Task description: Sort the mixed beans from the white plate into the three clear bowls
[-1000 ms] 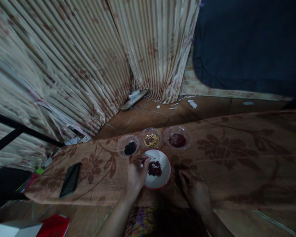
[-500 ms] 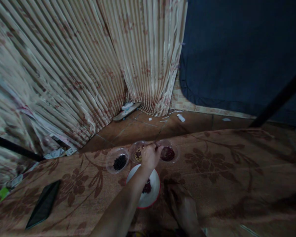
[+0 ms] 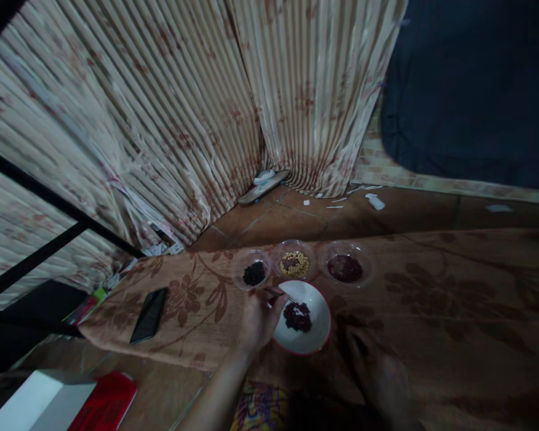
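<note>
My left hand point(image 3: 259, 317) is closed on thin, dark tweezers point(image 3: 275, 292), their tip over the left side of a white bowl with a red rim point(image 3: 318, 337). Dark red beans point(image 3: 297, 317) lie in the middle of this bowl. Behind it stand three clear plastic bowls in a row: black beans point(image 3: 254, 273) on the left, yellow beans point(image 3: 300, 264) in the middle and dark red beans point(image 3: 345, 268) on the right. My right hand point(image 3: 381, 374), dim and blurred, rests on the cloth right of the white bowl, fingers loosely apart with nothing visible in them.
A brown flowered cloth point(image 3: 197, 323) covers the table. A black phone point(image 3: 149, 315) lies on it at the left. Beyond the far edge are a striped curtain point(image 3: 197, 120) and a tiled floor point(image 3: 269, 218) with small litter. A white and red box point(image 3: 67, 401) sits lower left.
My left hand has drawn back from the plastic bowls to the left side of the white bowl. The view has turned left, so things appear farther right.
</note>
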Available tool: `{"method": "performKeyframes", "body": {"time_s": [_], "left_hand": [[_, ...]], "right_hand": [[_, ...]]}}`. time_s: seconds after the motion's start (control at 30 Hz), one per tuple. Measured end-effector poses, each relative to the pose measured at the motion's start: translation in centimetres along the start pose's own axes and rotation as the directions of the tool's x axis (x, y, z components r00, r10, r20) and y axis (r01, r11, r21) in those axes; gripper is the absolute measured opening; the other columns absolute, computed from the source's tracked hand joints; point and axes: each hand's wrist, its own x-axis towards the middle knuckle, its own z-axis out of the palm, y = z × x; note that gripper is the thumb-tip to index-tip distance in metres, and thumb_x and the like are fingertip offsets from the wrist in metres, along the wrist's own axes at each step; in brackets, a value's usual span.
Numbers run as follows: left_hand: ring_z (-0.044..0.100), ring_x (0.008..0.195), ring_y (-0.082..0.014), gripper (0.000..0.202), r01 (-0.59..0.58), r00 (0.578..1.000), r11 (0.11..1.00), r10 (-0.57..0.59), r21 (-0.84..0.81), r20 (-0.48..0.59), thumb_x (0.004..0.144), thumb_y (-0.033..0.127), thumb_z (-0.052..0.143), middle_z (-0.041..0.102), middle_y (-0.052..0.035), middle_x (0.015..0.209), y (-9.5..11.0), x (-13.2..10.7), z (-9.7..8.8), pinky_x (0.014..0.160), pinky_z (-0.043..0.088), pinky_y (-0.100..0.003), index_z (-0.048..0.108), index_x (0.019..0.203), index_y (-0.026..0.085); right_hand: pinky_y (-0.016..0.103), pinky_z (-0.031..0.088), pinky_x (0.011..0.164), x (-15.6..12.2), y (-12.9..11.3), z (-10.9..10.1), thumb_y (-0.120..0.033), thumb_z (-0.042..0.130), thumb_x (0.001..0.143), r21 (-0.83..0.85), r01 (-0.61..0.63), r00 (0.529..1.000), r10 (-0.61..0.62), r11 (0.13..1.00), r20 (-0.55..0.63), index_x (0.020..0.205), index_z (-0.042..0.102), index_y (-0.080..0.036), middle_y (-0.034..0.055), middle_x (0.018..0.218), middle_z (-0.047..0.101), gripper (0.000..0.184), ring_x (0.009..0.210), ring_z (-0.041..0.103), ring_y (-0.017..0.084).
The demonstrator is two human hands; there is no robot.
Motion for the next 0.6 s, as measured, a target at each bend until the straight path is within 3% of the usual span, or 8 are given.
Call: {"method": "performKeyframes", "body": {"time_s": [0.23,0.43,0.6], "left_hand": [[0.07,0.092,-0.0205,0.015,-0.043,0.988,0.996,0.031,0.075,0.154,0.09,0.028,0.06,0.078,-0.0013,0.092,0.1,-0.1,-0.4,0.109,0.036,-0.044,0.075,0.088,0.026],[0.07,0.091,-0.0191,0.019,-0.094,0.96,0.993,0.07,0.077,0.27,0.093,0.03,0.055,0.077,-0.0004,0.09,0.2,0.3,-0.7,0.113,0.03,-0.042,0.073,0.091,0.026],[0.068,0.098,-0.0196,0.02,-0.138,0.947,0.984,0.099,0.109,0.307,0.093,0.029,0.054,0.077,-0.0003,0.093,0.3,0.8,-0.8,0.115,0.026,-0.043,0.074,0.093,0.027]], "right_hand": [[0.031,0.052,0.075,0.0,0.3,0.0,-0.041,0.041,0.097,-0.03,0.034,0.999,-0.034,0.999,0.004,0.098,0.069,-0.023,0.007,0.104,0.072,0.034,0.086,0.069,0.02],[0.031,0.052,0.073,0.1,0.0,-0.1,-0.04,0.042,0.096,-0.041,0.023,1.0,-0.023,0.999,0.003,0.097,0.07,-0.023,0.0065,0.101,0.073,0.033,0.083,0.069,0.02],[0.032,0.052,0.072,0.0,0.0,0.0,-0.039,0.042,0.096,-0.032,-0.005,1.0,0.005,0.999,0.003,0.098,0.069,-0.024,0.0063,0.1,0.073,0.031,0.083,0.069,0.021]]}}
